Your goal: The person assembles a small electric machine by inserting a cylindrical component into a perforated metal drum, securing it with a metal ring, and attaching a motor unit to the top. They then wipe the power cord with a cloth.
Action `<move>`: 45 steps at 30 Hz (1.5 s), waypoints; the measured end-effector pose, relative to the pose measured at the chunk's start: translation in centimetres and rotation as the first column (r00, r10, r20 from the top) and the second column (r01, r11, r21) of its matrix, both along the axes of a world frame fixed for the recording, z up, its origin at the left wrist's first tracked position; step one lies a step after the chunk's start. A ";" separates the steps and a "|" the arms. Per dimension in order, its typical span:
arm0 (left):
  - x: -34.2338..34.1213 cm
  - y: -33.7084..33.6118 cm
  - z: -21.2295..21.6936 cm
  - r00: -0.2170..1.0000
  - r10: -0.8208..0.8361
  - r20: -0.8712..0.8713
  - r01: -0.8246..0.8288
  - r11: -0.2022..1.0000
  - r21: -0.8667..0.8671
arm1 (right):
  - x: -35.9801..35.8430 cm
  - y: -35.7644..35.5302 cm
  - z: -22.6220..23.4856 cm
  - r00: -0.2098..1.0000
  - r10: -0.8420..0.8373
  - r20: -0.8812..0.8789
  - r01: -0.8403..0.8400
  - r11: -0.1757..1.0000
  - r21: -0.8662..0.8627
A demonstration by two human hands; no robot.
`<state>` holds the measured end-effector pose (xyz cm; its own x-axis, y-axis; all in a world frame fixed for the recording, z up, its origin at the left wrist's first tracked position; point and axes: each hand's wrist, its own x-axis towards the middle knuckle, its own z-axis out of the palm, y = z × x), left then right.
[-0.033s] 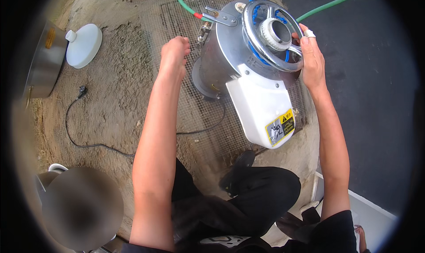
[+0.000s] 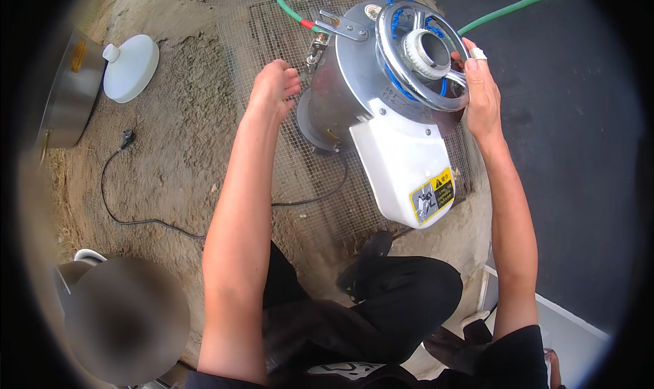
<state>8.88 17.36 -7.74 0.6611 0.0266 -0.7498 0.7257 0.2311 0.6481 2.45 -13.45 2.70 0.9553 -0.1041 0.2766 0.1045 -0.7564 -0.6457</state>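
A tilted steel machine (image 2: 327, 92) with a drum-shaped body stands in front of me. On its top sits a shiny metal handwheel ring (image 2: 443, 105) around a white threaded collar (image 2: 417, 58), with blue cord tied through it. My right hand (image 2: 484, 99) is closed on the ring's right side; a finger wears a white wrap. To the left of the drum, my left hand (image 2: 271, 89) hovers apart from it, empty, fingers loosely spread. Nearest to it are a metal fitting (image 2: 317, 47) and a green hose (image 2: 285, 7). A white plastic housing (image 2: 388, 164) with a warning label juts toward me.
Wire mesh (image 2: 248, 55) covers rough ground under the machine. A black cable (image 2: 146, 223) with its plug (image 2: 127, 138) lies at left. Beyond are a white knobbed lid (image 2: 131, 72) and a steel pot (image 2: 67, 113). A dark surface (image 2: 565, 130) fills the right.
My left hand's fingers have spread and moved slightly to the right. The right hand keeps its hold on the handwheel ring.
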 end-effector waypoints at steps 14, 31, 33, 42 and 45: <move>1.7 -2.7 -5.6 1.000 -0.013 0.024 0.017 0.979 -0.202 | -0.1 -0.6 -0.3 0.998 0.060 -0.027 -0.058 0.997 0.042; 0.3 -0.1 -1.8 0.899 -0.268 0.345 0.187 0.950 0.251 | 0.0 -0.3 -0.8 0.998 0.035 0.044 -0.036 0.999 0.035; 0.3 0.4 -1.7 0.933 -0.198 0.300 0.182 0.980 0.079 | 0.1 -0.3 -0.8 0.998 0.045 0.037 -0.046 0.998 0.048; 0.9 2.8 -0.8 0.952 0.159 0.263 -0.079 0.954 -0.290 | 0.1 -0.3 -0.9 0.999 0.034 0.037 -0.037 0.998 0.060; 1.0 3.0 0.3 0.897 0.229 0.378 -0.101 0.939 -0.328 | 0.1 -0.3 -0.8 0.999 0.029 0.025 -0.030 0.998 0.046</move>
